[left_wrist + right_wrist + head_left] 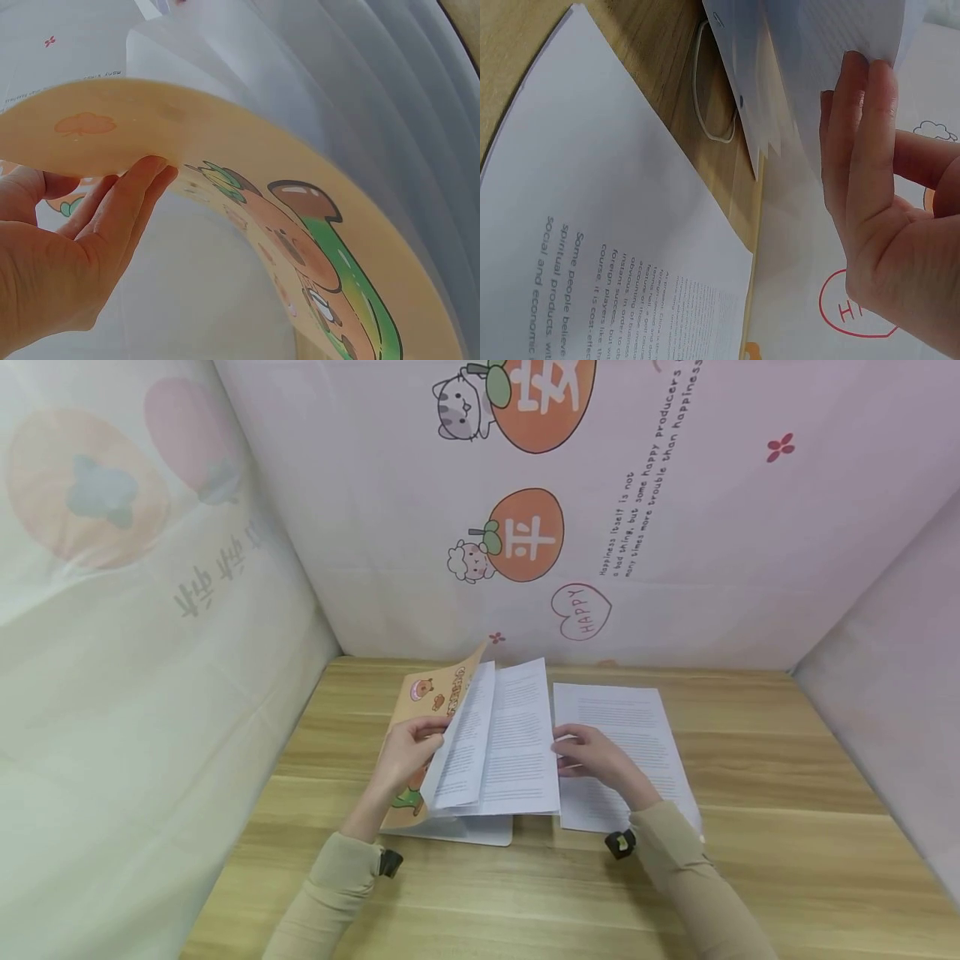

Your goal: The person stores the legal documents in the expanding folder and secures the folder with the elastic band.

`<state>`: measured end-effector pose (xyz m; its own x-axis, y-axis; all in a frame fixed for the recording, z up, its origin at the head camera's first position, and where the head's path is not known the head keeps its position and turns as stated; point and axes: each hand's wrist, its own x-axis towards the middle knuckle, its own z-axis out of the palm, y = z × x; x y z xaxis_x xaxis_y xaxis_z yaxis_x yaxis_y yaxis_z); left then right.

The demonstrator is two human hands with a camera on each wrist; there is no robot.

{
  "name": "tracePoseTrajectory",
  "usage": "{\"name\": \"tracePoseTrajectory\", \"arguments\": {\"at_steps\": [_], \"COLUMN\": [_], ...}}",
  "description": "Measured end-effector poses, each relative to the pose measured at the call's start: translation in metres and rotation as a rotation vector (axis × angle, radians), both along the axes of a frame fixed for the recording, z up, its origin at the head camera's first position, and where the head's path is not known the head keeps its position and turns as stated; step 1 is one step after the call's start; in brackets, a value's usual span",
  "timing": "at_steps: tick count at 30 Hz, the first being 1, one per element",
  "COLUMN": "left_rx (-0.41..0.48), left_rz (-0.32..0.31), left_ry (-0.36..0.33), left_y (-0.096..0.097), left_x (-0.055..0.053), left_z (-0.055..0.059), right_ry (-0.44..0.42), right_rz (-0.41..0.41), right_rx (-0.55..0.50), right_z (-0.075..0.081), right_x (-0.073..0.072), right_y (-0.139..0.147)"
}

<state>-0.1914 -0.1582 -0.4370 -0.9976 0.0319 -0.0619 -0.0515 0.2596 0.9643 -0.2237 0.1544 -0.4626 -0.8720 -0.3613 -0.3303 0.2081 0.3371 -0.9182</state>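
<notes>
An orange cartoon cover (420, 693) belongs to a folder lying at left centre, its cover lifted and bent over. My left hand (408, 750) presses its fingers against the outside of that cover (247, 142). Printed white pages (517, 735) stand fanned inside, and translucent leaves (352, 82) show behind the cover in the left wrist view. My right hand (596, 756) pinches the right edge of the printed page (836, 30), fingertips on its face in the right wrist view. A stack of printed paper (630, 714) lies flat under and beside the right hand.
The wooden table (480, 902) meets a patterned cloth wall (420, 568) at the back, with cloth sides left and right. A pale elastic loop (697, 82) hangs by the folder in the right wrist view. The folder's white back cover (472, 831) shows under the pages.
</notes>
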Motion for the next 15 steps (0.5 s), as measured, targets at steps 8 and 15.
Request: {"name": "tracePoseTrajectory", "arguments": {"at_steps": [8, 15], "left_rx": [-0.004, -0.012], "left_rz": [0.011, 0.009], "left_ry": [-0.004, 0.001], "left_y": [0.000, 0.000], "left_x": [-0.001, 0.000], "left_z": [0.001, 0.000], "right_ry": [-0.007, 0.003], "right_rz": [0.005, 0.038], "right_rx": [-0.010, -0.034], "right_z": [-0.003, -0.006], "right_x": [-0.002, -0.003], "right_y": [-0.005, -0.011]}}
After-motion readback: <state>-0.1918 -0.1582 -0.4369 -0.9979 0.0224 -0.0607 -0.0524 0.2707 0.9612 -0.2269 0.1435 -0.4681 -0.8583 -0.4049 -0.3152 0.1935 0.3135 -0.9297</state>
